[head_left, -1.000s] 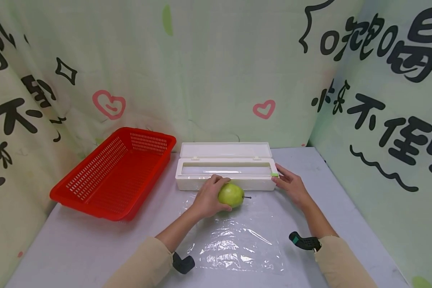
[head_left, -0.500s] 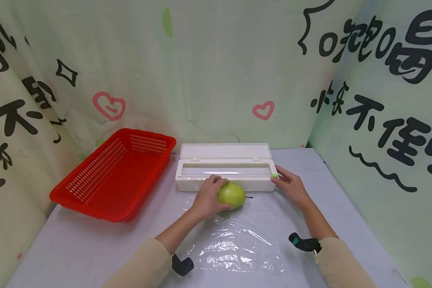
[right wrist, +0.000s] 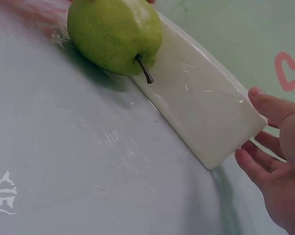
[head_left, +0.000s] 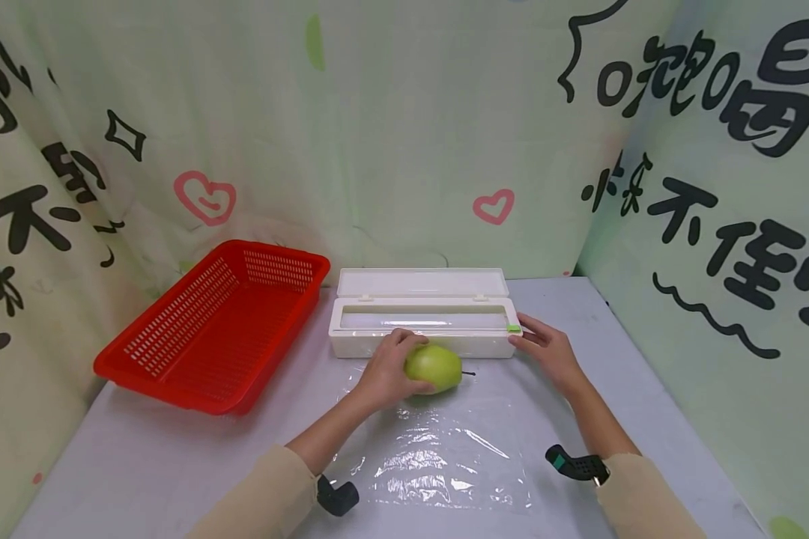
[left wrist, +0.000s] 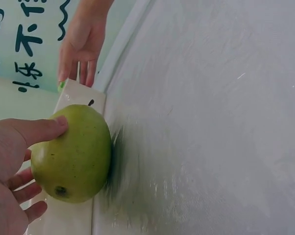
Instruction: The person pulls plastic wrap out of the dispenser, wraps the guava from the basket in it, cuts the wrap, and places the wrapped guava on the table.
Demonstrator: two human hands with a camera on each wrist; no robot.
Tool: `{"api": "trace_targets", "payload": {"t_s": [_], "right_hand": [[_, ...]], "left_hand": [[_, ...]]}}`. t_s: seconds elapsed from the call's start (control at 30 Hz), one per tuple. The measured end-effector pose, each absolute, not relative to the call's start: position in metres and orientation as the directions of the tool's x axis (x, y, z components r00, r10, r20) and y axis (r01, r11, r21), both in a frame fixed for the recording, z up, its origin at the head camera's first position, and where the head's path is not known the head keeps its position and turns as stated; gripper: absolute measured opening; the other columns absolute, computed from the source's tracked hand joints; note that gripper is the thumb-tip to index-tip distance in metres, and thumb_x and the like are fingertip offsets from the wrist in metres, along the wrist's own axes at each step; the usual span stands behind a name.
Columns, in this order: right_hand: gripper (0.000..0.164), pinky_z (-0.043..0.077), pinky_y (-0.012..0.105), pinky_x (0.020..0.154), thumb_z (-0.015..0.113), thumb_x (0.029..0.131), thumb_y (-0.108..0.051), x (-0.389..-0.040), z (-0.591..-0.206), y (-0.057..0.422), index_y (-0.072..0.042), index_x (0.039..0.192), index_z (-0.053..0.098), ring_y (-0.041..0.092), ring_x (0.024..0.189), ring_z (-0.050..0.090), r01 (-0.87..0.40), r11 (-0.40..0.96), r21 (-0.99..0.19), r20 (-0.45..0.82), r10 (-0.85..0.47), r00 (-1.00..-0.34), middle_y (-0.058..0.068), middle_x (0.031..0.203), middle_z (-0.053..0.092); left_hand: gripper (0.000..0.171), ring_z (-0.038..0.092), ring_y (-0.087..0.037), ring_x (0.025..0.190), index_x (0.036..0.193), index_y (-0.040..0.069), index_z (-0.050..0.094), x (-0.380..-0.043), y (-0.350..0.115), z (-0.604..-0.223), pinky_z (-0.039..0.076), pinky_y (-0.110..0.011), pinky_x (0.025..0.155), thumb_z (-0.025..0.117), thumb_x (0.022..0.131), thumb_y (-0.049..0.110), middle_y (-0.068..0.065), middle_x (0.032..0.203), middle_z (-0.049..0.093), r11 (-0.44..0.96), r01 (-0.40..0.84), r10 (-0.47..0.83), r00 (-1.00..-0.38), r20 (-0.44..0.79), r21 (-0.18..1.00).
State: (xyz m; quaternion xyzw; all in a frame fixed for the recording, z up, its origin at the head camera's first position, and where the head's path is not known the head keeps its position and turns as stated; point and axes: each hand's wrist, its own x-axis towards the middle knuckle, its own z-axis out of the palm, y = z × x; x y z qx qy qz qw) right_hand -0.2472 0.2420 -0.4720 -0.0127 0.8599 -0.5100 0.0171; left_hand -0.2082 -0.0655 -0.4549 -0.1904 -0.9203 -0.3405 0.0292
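Note:
A green pear (head_left: pixel 434 368) lies sideways, stem pointing right, in front of the white cling film dispenser (head_left: pixel 421 346). My left hand (head_left: pixel 389 372) holds the pear from its left side, with the thumb (left wrist: pixel 47 129) on its skin. Clear cling film (head_left: pixel 438 464) stretches from the dispenser toward me under the pear; whether the pear touches it I cannot tell. My right hand (head_left: pixel 546 350) grips the dispenser's right end, thumb and fingers at its corner (right wrist: pixel 255 122) by the green slider (head_left: pixel 514 328). The dispenser's lid (head_left: pixel 421 283) is raised at the back.
A red plastic basket (head_left: pixel 216 404) with slotted walls stands at the left on the white-covered table (head_left: pixel 162 479). Printed curtains (head_left: pixel 377 150) hang behind and at both sides. Black wrist devices sit on both forearms, including one at the right sleeve (head_left: pixel 576 464).
The pear has turned slightly in my left hand, its stem shifting a little right and down. My right hand stays at the dispenser's end, its wrist a bit lower.

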Motion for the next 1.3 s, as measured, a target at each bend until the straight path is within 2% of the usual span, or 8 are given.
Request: {"api": "trace_targets", "payload": {"t_s": [0.07,0.17,0.27,0.33,0.67,1.03,1.13,1.3], "right_hand": [[0.071,0.043,0.041,0.107,0.063,0.090,-0.048,-0.246,-0.473,0.242,-0.018,0.149,0.038,0.030,0.136,0.046,-0.009,0.477,-0.879,-0.011,-0.039,-0.999,0.008,0.155,0.037],[0.068,0.048,0.022,0.099,0.064,0.091,-0.045,-0.243,-0.473,0.242,-0.018,0.148,0.040,0.028,0.134,0.048,-0.015,0.470,-0.882,-0.001,-0.034,-0.999,0.007,0.154,0.039],[0.066,0.043,0.004,0.087,0.065,0.091,-0.042,-0.239,-0.473,0.240,-0.015,0.147,0.042,0.029,0.133,0.048,-0.038,0.466,-0.884,0.030,-0.025,-0.999,0.008,0.153,0.041],[0.064,0.040,0.000,0.083,0.065,0.091,-0.038,-0.236,-0.471,0.239,-0.012,0.146,0.043,0.030,0.132,0.049,-0.061,0.457,-0.887,0.060,-0.017,-0.998,0.010,0.151,0.043],[0.057,0.043,0.000,0.083,0.065,0.092,-0.036,-0.224,-0.467,0.235,-0.008,0.140,0.050,0.027,0.126,0.054,-0.085,0.445,-0.892,0.134,0.079,-0.988,0.012,0.142,0.053],[0.048,0.044,0.001,0.083,0.065,0.093,-0.027,-0.210,-0.462,0.231,-0.009,0.136,0.054,0.029,0.125,0.054,-0.080,0.429,-0.900,0.120,0.067,-0.990,0.013,0.138,0.056],[0.049,0.045,0.001,0.083,0.065,0.092,-0.029,-0.206,-0.461,0.230,-0.008,0.136,0.053,0.021,0.121,0.057,-0.085,0.424,-0.902,0.124,0.066,-0.990,0.013,0.138,0.056],[0.050,0.046,0.003,0.084,0.067,0.091,-0.030,-0.199,-0.461,0.229,-0.006,0.133,0.055,-0.006,0.107,0.057,-0.117,0.411,-0.904,0.151,0.051,-0.987,0.016,0.134,0.058]], "left_hand": [[0.072,0.051,-0.025,0.118,0.130,0.019,0.056,-0.208,-0.067,-0.455,0.048,-0.044,0.096,0.089,0.067,0.030,-0.003,0.128,0.052,0.692,0.371,0.331,-0.925,0.185,0.619],[0.072,0.051,-0.026,0.119,0.130,0.019,0.056,-0.208,-0.071,-0.455,0.048,-0.044,0.097,0.089,0.067,0.030,-0.004,0.129,0.052,0.685,0.374,0.335,-0.924,0.185,0.625],[0.072,0.051,-0.027,0.119,0.131,0.019,0.056,-0.207,-0.073,-0.455,0.047,-0.046,0.099,0.088,0.068,0.029,-0.005,0.129,0.052,0.669,0.382,0.346,-0.919,0.187,0.638],[0.072,0.051,-0.027,0.120,0.132,0.018,0.055,-0.206,-0.075,-0.454,0.047,-0.048,0.099,0.088,0.068,0.028,-0.005,0.130,0.052,0.658,0.385,0.353,-0.917,0.187,0.647],[0.070,0.052,-0.026,0.118,0.130,0.018,0.057,-0.203,-0.080,-0.452,0.049,-0.047,0.096,0.088,0.068,0.028,-0.006,0.128,0.053,0.621,0.399,0.368,-0.908,0.198,0.675],[0.069,0.054,-0.032,0.120,0.131,0.019,0.056,-0.196,-0.095,-0.450,0.047,-0.052,0.098,0.087,0.069,0.025,-0.006,0.130,0.052,0.577,0.381,0.376,-0.909,0.179,0.722],[0.070,0.054,-0.032,0.122,0.131,0.019,0.056,-0.195,-0.100,-0.450,0.048,-0.052,0.099,0.088,0.069,0.025,-0.005,0.132,0.052,0.568,0.370,0.374,-0.912,0.170,0.735],[0.070,0.053,-0.032,0.123,0.132,0.020,0.056,-0.191,-0.109,-0.450,0.049,-0.051,0.098,0.087,0.070,0.024,-0.001,0.133,0.051,0.532,0.368,0.385,-0.907,0.169,0.763]]}}
